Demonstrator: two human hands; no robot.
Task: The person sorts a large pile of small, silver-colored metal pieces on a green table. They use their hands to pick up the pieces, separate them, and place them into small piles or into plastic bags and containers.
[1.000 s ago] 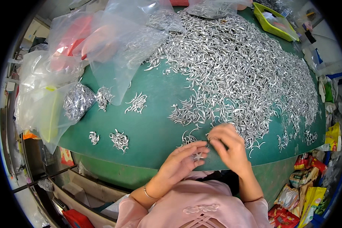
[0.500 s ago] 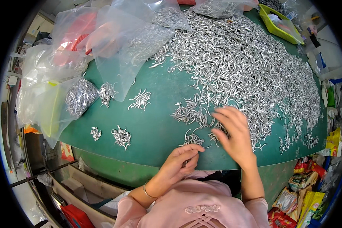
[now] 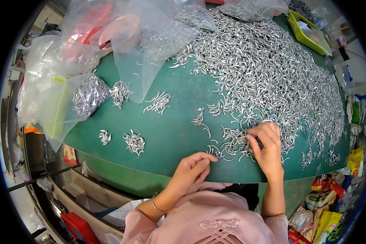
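Small curved silvery metal pieces lie in a broad heap (image 3: 268,73) on the green tabletop (image 3: 171,138). At the heap's near edge is my right hand (image 3: 267,142), fingers bent down and thumb drawn in toward them. Its fingertips touch a loose scatter of pieces (image 3: 233,140); anything between them is hidden. My left hand (image 3: 192,170) is at the table's front edge, its index finger pointing right and the other fingers curled in. What lies inside those fingers cannot be seen. Just beyond the index fingertip are several more pieces (image 3: 215,152).
Small separate piles lie at left, among them one pile (image 3: 134,143) and another (image 3: 158,102). A clear plastic bag (image 3: 89,95) holds more pieces. Large plastic bags and a pink basket (image 3: 126,32) stand at the far left. A yellow-green tray (image 3: 309,32) sits far right.
My right hand has moved right and slightly down, its fingers now bent in. Pieces near the heap's edge have shifted toward it. My left hand stays nearly in place, while the whole view has shifted slightly.
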